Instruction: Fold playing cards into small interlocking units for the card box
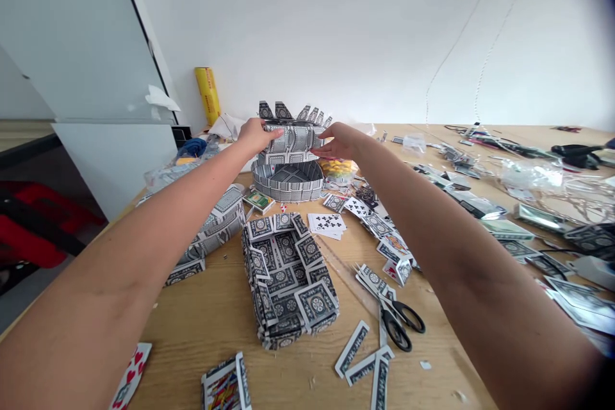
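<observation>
Both arms reach forward to a structure built of playing cards [294, 139], with pointed card pieces along its top. My left hand [257, 136] grips its left side, fingers behind and thumb in front. On its right side my right hand [339, 141] holds it with bent fingers. Below and behind it is a round, low-walled card basket [288, 190]. Nearer stands an oblong card box [266, 295] with woven-looking walls. Another card-built piece [216, 230] lies partly hidden behind my left forearm.
Scissors with black handles [396, 323] lie right of the box, near cut card strips [362, 365]. Loose cards [327, 223], a green card pack [259, 200] and a yellow roll [207, 95] are about. Plastic bags and cables clutter the right side.
</observation>
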A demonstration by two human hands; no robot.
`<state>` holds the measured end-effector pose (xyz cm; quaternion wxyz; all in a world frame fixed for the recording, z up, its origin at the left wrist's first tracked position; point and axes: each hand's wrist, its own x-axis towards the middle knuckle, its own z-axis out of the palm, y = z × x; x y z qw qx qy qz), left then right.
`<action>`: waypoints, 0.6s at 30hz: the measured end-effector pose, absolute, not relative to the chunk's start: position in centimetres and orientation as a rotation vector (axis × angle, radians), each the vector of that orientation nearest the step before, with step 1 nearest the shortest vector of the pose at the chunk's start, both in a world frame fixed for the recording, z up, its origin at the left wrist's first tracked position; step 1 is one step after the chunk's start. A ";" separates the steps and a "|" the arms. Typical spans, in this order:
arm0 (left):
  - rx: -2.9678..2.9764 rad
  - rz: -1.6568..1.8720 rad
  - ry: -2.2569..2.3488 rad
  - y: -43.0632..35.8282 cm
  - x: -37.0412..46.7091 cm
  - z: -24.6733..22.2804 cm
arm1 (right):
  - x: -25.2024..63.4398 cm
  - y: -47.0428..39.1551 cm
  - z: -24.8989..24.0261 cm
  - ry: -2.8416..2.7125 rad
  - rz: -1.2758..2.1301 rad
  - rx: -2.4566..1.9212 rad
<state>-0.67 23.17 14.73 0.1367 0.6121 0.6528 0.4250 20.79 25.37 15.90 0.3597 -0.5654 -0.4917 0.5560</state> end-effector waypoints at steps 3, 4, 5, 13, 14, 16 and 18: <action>1.794 1.178 1.880 22.4 -0.5 14.3 | 20.7 24.8 15.0 -1.284 1.416 -1.446; 1.813 1.175 1.899 22.0 -0.5 14.0 | 20.7 24.6 14.6 -1.295 1.401 -1.442; 1.835 1.170 1.920 21.6 -0.5 13.5 | 20.7 24.3 14.0 -1.311 1.384 -1.440; 1.883 1.092 1.949 17.1 -1.2 9.0 | 20.6 19.7 9.5 -1.642 1.066 -1.511; 1.900 1.084 1.950 16.0 -1.3 8.6 | 20.5 18.6 9.1 -1.716 1.005 -1.539; 1.992 0.980 1.915 13.5 -1.5 7.8 | 20.3 16.2 8.1 -1.894 0.877 -1.604; 2.088 0.706 1.854 11.0 -1.6 6.7 | 19.8 13.9 7.1 -2.108 0.730 -1.674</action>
